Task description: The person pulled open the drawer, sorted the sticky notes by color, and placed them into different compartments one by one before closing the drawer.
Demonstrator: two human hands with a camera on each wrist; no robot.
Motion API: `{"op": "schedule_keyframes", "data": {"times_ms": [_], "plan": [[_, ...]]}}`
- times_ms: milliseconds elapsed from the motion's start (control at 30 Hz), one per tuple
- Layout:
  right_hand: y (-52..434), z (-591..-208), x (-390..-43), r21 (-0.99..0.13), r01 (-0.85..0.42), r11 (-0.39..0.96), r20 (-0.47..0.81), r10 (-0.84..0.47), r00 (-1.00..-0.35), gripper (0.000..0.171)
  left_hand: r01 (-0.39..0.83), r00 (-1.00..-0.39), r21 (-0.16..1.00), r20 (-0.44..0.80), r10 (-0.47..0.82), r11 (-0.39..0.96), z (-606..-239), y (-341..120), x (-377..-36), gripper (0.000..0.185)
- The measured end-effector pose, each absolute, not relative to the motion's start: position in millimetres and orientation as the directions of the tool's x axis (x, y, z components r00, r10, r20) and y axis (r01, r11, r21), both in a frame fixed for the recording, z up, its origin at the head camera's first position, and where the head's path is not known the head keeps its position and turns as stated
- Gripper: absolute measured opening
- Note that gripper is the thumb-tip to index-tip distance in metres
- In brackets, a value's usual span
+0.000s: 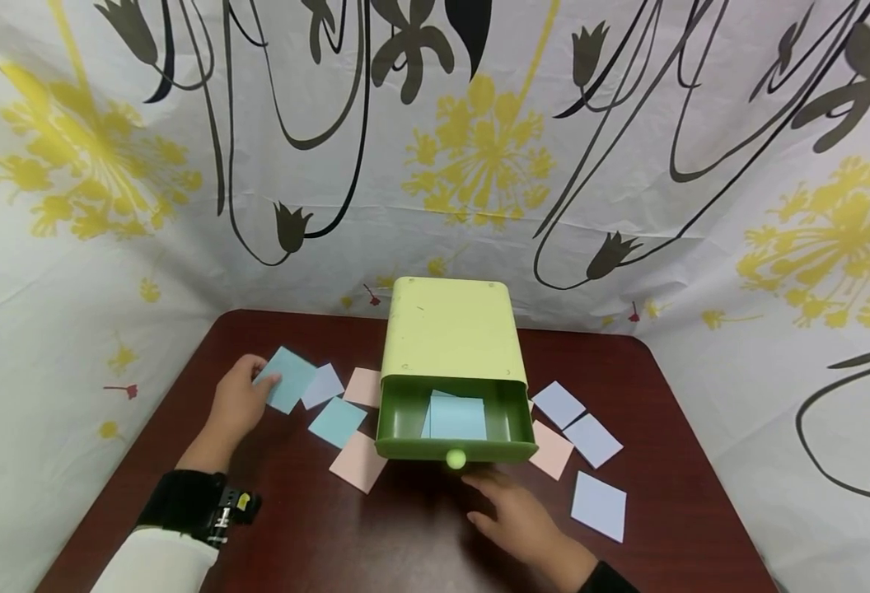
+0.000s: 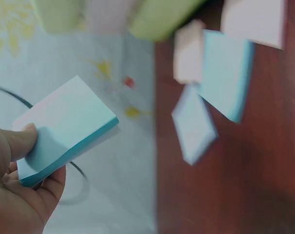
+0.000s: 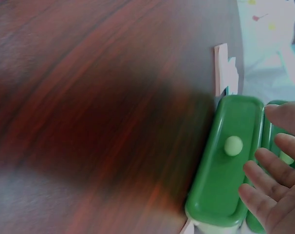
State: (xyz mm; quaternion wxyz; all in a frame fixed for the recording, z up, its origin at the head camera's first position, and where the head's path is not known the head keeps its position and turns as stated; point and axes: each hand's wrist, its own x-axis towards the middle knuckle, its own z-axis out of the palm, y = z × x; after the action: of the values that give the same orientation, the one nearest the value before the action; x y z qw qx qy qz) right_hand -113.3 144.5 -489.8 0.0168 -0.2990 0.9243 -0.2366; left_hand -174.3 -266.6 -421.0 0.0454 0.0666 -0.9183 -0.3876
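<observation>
Head view: the left hand (image 1: 238, 403) pinches a blue pad (image 1: 287, 377) between thumb and fingers (image 2: 21, 141), raised just above the bench (image 1: 420, 535) at the far left. The left wrist view confirms the grip on one corner of the pad. The right hand (image 1: 516, 515) lies near the drawer (image 1: 453, 428), fingers relaxed and spread, holding nothing, just short of the knob (image 1: 456, 459). The drawer stands pulled out of the green box (image 1: 450, 338) and contains blue pads. Pink, blue and lilac pads lie left and right of the box.
</observation>
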Motion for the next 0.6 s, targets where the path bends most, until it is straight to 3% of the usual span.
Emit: {"op": "schedule_keyframes", "data": {"times_ms": [300,600], "plan": [[167,-490,-103,-0.482,-0.472,0.738,0.124,-0.476,-0.871,0.044,0.101,-0.980,0.743,0.189,-0.063,0.662,-367,-213,-167,0.027],[190,-489,-101,-0.497,-0.361,0.789,0.122,-0.349,-0.929,0.045,0.239,-0.966,0.753,0.247,0.074,0.613,-338,-168,-153,0.017]]}}
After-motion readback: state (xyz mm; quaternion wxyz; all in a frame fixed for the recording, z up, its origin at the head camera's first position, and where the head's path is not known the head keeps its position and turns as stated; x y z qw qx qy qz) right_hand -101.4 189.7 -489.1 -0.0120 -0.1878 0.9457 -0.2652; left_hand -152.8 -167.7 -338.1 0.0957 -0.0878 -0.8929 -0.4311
